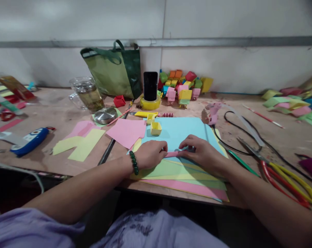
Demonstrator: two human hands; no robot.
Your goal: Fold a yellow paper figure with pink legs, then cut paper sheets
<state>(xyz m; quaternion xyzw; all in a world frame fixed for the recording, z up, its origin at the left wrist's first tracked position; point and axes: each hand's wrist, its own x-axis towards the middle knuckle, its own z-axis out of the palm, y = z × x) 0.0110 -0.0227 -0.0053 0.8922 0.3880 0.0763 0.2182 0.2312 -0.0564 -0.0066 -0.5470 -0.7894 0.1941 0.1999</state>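
A narrow pink paper strip (pixel 172 154) lies between my two hands, above a stack of coloured paper sheets (pixel 197 125) at the table's front edge. My left hand (pixel 152 154), with a green bead bracelet at the wrist, pinches the strip's left end between closed fingers. On the right end, the thumb and fingers of my right hand (pixel 201 151) are closed. Two small yellow folded paper boxes, the nearer box (pixel 156 128) among them, sit on the light blue top sheet just beyond my hands. My fingers cover both ends of the strip.
Pink paper (pixel 127 132) and yellow pieces (pixel 87 146) lie left. Scissors (pixel 282 175), a glue gun (pixel 213 113) and its black cable are right. Behind stand a glass mug (pixel 87 94), a green bag (pixel 111 72), a phone (pixel 150 86) and several folded paper figures (pixel 184 94).
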